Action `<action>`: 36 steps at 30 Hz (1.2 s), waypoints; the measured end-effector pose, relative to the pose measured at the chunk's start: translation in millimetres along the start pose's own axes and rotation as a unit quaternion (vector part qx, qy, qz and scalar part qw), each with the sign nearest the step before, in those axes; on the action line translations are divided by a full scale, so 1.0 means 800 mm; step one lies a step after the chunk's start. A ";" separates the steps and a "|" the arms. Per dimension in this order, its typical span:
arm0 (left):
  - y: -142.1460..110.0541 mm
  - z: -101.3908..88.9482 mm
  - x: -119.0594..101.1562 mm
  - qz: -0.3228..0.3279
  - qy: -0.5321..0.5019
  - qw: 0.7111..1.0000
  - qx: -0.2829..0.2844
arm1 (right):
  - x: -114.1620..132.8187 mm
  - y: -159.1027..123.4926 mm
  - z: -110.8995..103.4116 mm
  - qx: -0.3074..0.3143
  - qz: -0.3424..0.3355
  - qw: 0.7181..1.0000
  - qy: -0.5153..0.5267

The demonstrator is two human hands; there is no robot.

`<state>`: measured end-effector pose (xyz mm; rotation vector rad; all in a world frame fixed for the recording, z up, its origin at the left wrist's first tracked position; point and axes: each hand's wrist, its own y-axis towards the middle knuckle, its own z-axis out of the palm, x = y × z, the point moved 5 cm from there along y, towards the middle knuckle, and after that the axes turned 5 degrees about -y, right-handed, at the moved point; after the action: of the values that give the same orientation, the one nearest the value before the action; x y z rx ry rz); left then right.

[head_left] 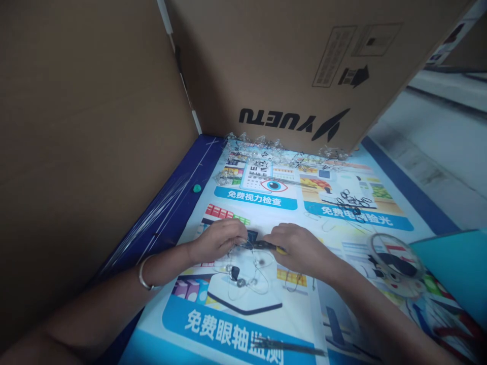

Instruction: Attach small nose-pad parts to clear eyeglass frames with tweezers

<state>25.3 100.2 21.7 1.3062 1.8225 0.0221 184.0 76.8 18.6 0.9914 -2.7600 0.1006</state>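
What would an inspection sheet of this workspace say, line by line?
Surface: printed sheet with eye-check pictures, lying over a dark blue cover.
Job's things: pliers with a yellow grip; beaded wire lying below them.
Clutter: black loops, thin dark rods, a green lump, clear pieces along the back.
Hands: left hand pinches at the beaded wire by the pliers' tip, fine detail unclear; right hand grips the pliers.
Cables: nothing seen; pale loose strands at left.
Surroundings: cardboard walls left and behind, lettering upside down.
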 end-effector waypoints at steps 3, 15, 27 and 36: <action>0.000 0.001 0.000 0.004 0.001 1.000 0.004 | -0.001 0.000 0.002 -0.005 0.006 1.000 -0.019; -0.002 -0.001 -0.001 -0.005 0.004 1.000 -0.016 | -0.002 0.000 0.008 -0.005 -0.002 1.000 -0.001; -0.002 0.001 -0.002 0.000 0.019 1.000 -0.009 | 0.000 0.000 0.010 0.003 0.001 1.000 0.002; -0.001 0.002 -0.001 -0.011 0.031 0.999 -0.011 | -0.001 -0.001 0.014 0.004 0.008 1.000 -0.009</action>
<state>25.8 99.0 21.1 1.2817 1.8835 0.0716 183.1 75.6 7.1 0.9786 -2.7865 0.1054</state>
